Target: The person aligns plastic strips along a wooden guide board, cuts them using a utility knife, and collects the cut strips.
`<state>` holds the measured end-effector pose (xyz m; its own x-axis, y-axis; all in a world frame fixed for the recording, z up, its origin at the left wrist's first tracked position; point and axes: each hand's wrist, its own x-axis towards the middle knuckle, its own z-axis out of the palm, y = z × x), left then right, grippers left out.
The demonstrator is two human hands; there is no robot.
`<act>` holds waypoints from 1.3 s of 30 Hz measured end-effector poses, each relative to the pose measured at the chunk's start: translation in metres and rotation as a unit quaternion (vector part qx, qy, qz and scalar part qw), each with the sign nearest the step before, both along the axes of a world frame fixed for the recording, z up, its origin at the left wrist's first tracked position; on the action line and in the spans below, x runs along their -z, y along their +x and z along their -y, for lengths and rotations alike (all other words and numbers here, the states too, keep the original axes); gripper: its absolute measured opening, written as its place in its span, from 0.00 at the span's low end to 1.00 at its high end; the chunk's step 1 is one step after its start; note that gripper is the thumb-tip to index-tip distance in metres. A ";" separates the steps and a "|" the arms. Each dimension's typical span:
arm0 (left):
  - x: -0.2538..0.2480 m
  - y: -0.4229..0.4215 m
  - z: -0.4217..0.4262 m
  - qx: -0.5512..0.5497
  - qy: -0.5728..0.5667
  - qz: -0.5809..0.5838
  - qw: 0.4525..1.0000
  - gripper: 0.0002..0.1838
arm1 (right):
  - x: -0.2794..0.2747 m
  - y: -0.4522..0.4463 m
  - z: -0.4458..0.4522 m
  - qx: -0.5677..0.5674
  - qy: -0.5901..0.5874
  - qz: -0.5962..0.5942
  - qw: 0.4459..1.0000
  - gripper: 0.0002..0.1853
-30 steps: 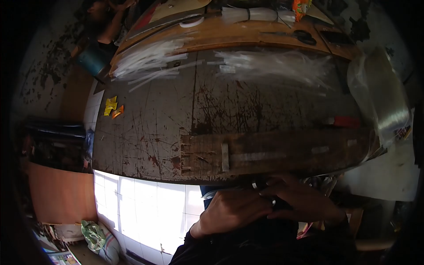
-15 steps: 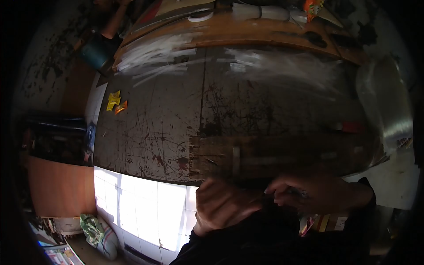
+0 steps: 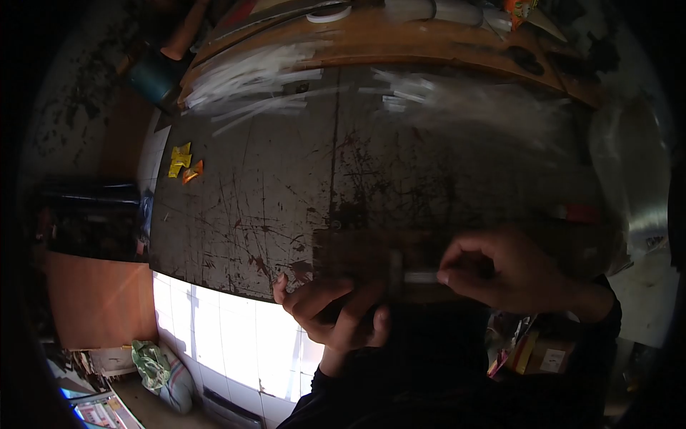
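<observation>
My left hand (image 3: 336,314) is over the table's front edge with its fingers apart and bent, holding nothing I can see. To the right, my right hand (image 3: 507,272) has thumb and forefinger pinched together above a dark wooden board (image 3: 357,250); whatever is between the fingertips is too small to tell. The fingertips are beside a pale strip or mark (image 3: 420,277) on the board. A short upright light piece (image 3: 396,268) lies on the board between my hands.
Thin translucent strips lie in a left pile (image 3: 250,75) and a right pile (image 3: 471,107). Yellow and orange packets (image 3: 180,160) are at the left. Scissors (image 3: 525,60), a tape roll (image 3: 329,13) and a plastic roll (image 3: 639,171) surround the worktop. Another person's arm (image 3: 187,30) shows top left.
My hands were close together at the front edge. They have moved apart and up over the board; the left fingers have spread. The view has shifted slightly.
</observation>
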<state>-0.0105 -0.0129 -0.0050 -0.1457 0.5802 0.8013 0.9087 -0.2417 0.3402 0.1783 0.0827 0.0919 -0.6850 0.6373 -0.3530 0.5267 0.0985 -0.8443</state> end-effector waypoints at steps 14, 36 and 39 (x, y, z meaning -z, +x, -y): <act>-0.004 -0.001 -0.003 0.013 -0.022 -0.009 1.000 0.06 | 0.002 -0.003 0.000 -0.004 0.013 -0.010 1.000 0.08; 0.015 -0.003 -0.027 0.030 0.164 -0.161 0.973 0.10 | -0.002 -0.006 0.000 -0.006 0.058 -0.007 0.998 0.09; 0.013 -0.004 -0.035 0.002 0.266 -0.330 0.906 0.33 | -0.003 -0.004 0.000 -0.005 0.048 -0.005 0.999 0.09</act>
